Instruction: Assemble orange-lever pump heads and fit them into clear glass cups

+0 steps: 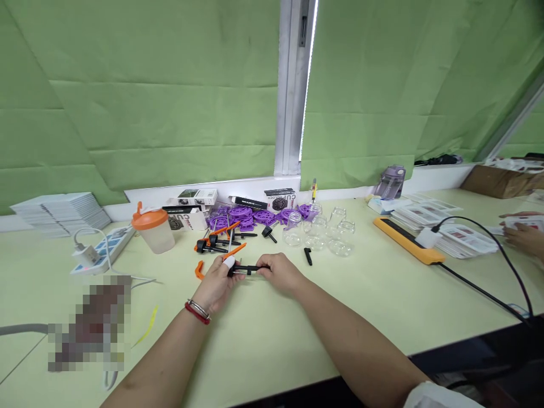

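Over the middle of the table, my left hand [218,283] is closed around one end of a black rod-like part [249,269] with a thin metal shaft beside it. The other end is pinched in the fingers of my right hand [278,273]. An orange strip [234,251] sticks up just behind my left hand, and a hooked orange piece [199,270] lies to its left. Farther back are several black parts with round heads [219,241]. A single black knob with a stem [268,233] and a small black clip-like piece [307,256] lie beyond my right hand.
Purple openwork pieces [242,217] and clear cups [318,235] stand along the back, near cardboard boxes [187,218]. An orange-lidded cup [153,229] and a white power strip [104,249] are at left. At right lie an orange power strip [408,241], stacked cards [465,238] and another person's hand [525,238].
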The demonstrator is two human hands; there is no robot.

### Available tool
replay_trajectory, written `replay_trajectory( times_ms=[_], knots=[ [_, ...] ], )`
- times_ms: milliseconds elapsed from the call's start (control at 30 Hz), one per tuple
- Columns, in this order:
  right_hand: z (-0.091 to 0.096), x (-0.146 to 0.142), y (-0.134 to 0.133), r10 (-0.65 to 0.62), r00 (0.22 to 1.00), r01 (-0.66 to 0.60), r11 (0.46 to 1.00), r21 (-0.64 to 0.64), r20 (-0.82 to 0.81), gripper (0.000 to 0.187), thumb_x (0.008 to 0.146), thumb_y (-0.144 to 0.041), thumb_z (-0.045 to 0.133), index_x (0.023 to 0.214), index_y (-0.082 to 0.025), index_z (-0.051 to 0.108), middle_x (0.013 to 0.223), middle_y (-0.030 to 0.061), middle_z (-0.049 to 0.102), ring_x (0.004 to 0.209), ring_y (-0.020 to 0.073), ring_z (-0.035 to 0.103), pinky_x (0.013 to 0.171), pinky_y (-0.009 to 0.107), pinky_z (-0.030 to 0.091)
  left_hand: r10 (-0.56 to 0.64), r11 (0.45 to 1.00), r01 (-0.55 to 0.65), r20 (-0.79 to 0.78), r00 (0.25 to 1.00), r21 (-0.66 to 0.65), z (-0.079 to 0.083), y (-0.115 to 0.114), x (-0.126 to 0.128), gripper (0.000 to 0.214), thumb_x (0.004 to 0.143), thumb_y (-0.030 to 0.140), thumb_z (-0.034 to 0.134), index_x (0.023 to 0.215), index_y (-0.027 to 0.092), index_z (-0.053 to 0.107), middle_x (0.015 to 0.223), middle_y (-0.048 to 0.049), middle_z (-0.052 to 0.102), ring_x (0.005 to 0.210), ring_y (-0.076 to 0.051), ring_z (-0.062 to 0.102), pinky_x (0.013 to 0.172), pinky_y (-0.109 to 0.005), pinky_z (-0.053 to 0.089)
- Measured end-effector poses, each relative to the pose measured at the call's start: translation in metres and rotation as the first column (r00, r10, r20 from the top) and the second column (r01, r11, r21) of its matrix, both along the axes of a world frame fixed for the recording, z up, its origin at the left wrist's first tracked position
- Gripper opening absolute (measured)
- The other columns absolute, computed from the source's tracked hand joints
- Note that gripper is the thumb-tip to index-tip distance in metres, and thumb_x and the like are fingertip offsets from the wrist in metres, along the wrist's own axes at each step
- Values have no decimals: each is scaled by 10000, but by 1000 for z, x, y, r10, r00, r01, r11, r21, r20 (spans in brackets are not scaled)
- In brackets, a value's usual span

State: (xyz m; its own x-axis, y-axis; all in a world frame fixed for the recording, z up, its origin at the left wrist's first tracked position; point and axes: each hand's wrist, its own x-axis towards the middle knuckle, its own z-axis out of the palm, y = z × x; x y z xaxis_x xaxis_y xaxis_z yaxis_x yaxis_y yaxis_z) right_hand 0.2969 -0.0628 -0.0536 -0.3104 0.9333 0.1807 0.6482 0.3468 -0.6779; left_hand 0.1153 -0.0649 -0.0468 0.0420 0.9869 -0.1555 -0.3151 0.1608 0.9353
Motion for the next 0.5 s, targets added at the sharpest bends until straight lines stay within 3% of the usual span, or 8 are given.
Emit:
replay_trajectory(
  times_ms=[500],
  knots=[
    [-16, -6, 5, -50, 972, 15, 988, -151, -230, 93, 748, -198, 594, 796, -170, 670, 647, -17, 586, 549, 93, 443, 503, 198, 334, 40, 998, -33, -115, 993, 60, -4, 1, 1, 65, 850, 244, 514, 797, 212, 535, 820, -15, 572, 707, -144, 553, 634, -268, 454]
  ],
)
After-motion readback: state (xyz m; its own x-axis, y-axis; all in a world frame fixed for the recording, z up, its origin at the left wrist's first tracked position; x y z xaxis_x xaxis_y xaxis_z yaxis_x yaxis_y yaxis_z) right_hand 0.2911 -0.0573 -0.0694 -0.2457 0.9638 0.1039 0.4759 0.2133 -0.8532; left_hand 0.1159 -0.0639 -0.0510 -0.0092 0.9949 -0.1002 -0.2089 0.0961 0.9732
